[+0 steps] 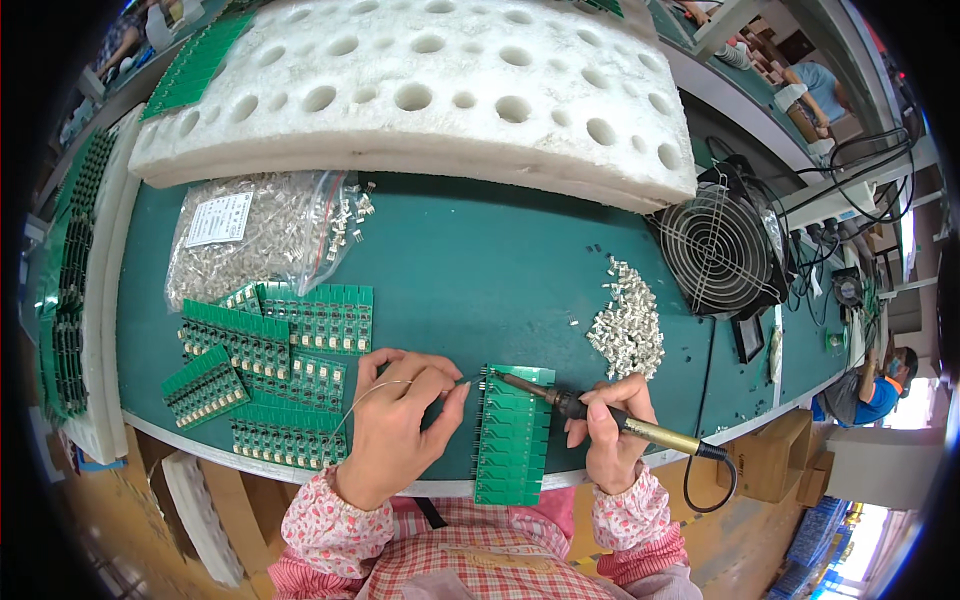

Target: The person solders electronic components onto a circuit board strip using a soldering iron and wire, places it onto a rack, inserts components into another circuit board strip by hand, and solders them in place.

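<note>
A green circuit board panel (512,440) lies in front of me at the table's front edge, with a row of pins along its left side. My right hand (612,432) is closed round a soldering iron (660,434), whose tip meets the panel near its upper left corner. Between the closed fingers of my left hand (402,425) runs a thin solder wire (366,394), its end reaching toward the iron's tip. Whether the wire touches the tip is too small to tell. Left of that hand, several populated green boards (318,322) lie in an overlapping heap.
A pile of small metal-and-white connectors (628,330) sits to the right on the green table (470,260). An open plastic bag (245,262) of similar parts lies at the left. A holed white foam block (400,135) spans the back, beside a black fan (714,250) with cables.
</note>
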Motion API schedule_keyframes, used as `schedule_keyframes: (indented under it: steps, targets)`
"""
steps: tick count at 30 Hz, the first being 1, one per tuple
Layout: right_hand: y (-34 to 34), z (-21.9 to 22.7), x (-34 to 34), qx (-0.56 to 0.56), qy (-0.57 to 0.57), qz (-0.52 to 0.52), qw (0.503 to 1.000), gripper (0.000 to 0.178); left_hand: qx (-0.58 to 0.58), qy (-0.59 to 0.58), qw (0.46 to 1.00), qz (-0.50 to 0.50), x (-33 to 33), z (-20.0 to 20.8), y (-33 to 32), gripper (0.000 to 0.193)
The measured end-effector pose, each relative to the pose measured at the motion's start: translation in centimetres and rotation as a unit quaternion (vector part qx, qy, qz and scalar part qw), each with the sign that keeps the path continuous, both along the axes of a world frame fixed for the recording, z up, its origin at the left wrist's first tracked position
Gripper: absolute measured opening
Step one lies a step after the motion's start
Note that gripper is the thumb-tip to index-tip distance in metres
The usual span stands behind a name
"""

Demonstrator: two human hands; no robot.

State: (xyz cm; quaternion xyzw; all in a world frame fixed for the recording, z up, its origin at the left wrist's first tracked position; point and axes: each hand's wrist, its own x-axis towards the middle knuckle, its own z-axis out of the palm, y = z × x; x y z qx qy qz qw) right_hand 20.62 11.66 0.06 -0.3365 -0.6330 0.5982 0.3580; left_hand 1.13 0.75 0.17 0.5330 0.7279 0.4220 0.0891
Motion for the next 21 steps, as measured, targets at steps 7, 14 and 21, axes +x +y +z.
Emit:
schedule_keyframes:
  steps: [7,14,21]
  targets:
    - [-0.04,-0.16,-0.05,0.025,-0.014,0.01,1.0,0.014,-0.004,0.019,1.0,0.0,0.02,-0.11,0.14,0.013]
    - [-0.33,-0.26,0.09,0.131,-0.05,0.004,0.99,0.013,0.003,0.034,0.999,0.004,0.05,-0.23,-0.03,0.013]
    - [-0.59,-0.69,0.1,0.17,-0.034,0.007,0.985,0.01,0.017,0.055,0.998,-0.007,0.08,-0.53,-0.18,0.012]
